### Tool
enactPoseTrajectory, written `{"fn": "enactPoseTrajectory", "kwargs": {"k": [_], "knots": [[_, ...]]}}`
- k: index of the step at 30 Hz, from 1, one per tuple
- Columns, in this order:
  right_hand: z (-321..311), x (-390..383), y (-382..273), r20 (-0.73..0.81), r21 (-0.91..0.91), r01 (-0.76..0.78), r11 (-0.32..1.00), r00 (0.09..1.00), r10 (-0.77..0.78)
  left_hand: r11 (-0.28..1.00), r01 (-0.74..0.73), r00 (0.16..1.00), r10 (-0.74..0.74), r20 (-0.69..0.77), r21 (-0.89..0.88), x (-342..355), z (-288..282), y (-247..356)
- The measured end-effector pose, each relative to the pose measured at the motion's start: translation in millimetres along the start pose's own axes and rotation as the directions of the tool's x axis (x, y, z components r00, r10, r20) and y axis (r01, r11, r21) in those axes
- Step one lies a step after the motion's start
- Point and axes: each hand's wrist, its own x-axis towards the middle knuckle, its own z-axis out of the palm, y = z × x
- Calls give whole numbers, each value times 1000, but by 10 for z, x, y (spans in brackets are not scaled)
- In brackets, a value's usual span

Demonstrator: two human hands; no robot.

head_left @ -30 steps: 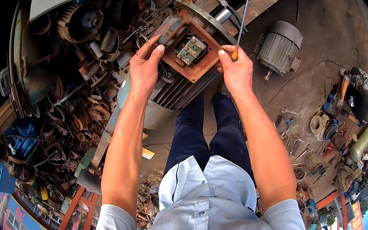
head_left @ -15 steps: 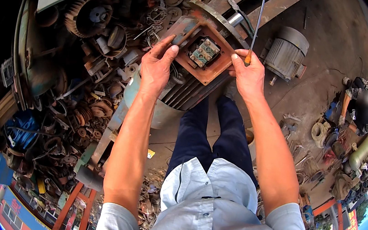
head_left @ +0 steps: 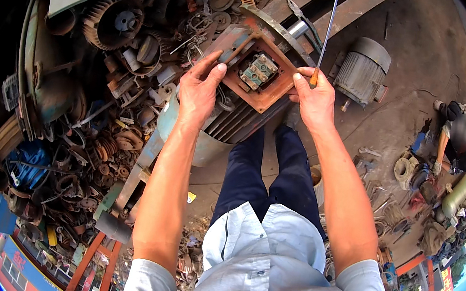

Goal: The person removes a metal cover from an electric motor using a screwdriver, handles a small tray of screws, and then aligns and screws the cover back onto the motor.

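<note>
A large motor (head_left: pixel 238 123) with cooling fins carries a rusty square terminal box (head_left: pixel 274 95), open to show a greenish terminal block (head_left: pixel 258 72) with several studs. My left hand (head_left: pixel 199 89) is closed on the box's left side, beside a raised greenish-rust cover piece (head_left: pixel 230 46); some fingertips are hidden. My right hand (head_left: pixel 314 100) pinches the box's right corner and also holds a screwdriver (head_left: pixel 314 77) by its orange handle, shaft pointing up. Pliers (head_left: pixel 292 6) lie by the motor's steel shaft (head_left: pixel 298 28).
A smaller grey motor (head_left: pixel 361 71) lies on the floor to the right. A co-worker (head_left: pixel 457 147) bends among parts and a green cylinder (head_left: pixel 460 194). Heaped rusty scrap (head_left: pixel 116 148) fills the left, with a blue housing (head_left: pixel 30 164); steel beams (head_left: pixel 347 17) run behind the motor.
The view has shifted, so the motor and both hands sit farther right in the picture. My hands keep their grip on the box. The co-worker has changed posture, bending slightly lower.
</note>
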Motion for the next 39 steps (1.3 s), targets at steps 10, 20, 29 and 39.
{"fn": "enactPoseTrajectory", "kwargs": {"k": [10,20,29,39], "knots": [[25,-13,-24,-16,42,1,999,1000,0,997,50,999,-50,10,-64,-2,-8,-9],[2,-18,-64,9,-4,0,1000,1000,0,997,57,998,-57,16,-44,-6,-14,7],[-12,-16,-57,10,15,-5,1000,1000,5,998,37,998,-34,45,-54,19,-18,-39],[-247,-374,-19,-50,-19,10,1000,999,-11,968,-59,941,-29,-337,-246,-504,-324,114]]}}
